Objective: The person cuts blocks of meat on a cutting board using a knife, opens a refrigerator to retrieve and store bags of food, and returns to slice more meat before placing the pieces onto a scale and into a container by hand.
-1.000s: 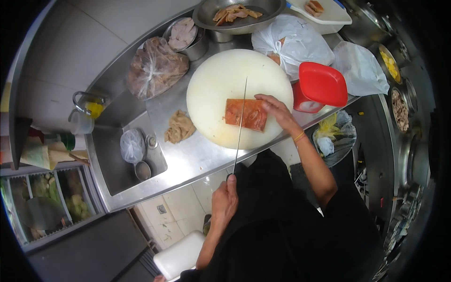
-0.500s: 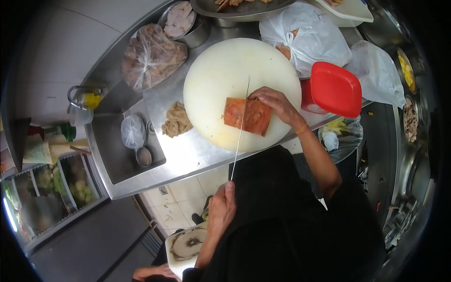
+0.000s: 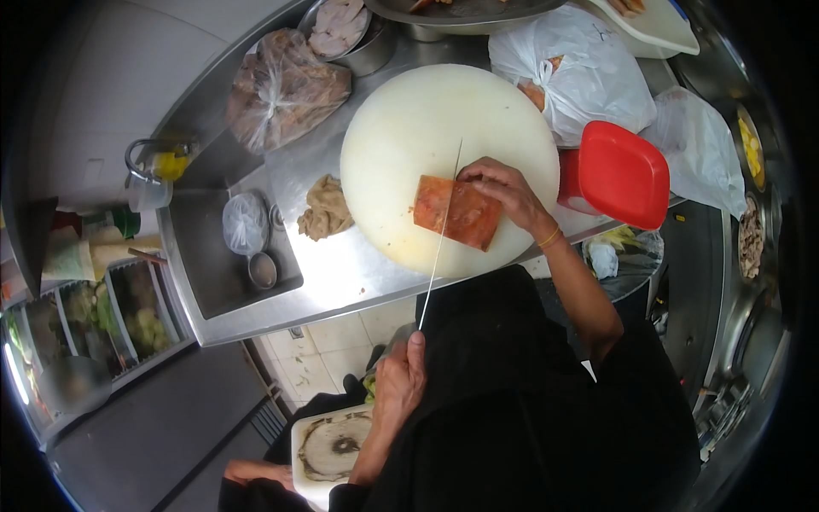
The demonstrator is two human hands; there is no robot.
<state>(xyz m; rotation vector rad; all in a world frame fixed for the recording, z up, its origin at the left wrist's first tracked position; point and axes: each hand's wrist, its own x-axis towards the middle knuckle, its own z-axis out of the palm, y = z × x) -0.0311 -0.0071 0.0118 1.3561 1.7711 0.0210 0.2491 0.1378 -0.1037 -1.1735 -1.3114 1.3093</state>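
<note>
My left hand (image 3: 398, 375) is closed around the handle end of a long knife (image 3: 437, 256). The blade, seen almost edge-on, lies across a reddish-brown slab of meat (image 3: 471, 215); whether it has cut in, I cannot tell. My right hand (image 3: 505, 189) rests on the slab's upper right edge with bent fingers, gripping it beside the blade. Beneath the meat is a round white cutting board (image 3: 401, 128) on the steel counter (image 3: 290, 183). A few small crumbs sit by the slab's left edge.
A crumpled brown cloth (image 3: 325, 209) lies left of the board, near a sink (image 3: 192, 256). Bagged meat (image 3: 281, 90), a white bag (image 3: 572, 72) and a red-lidded container (image 3: 627, 175) stand around it. Low at left, another person's hand (image 3: 269, 471) is at a white tub (image 3: 320, 431).
The view has shifted slightly, moving the board and meat a little rightward. The other person's tub has moved left. My hands, the knife and the slab keep about the same arrangement.
</note>
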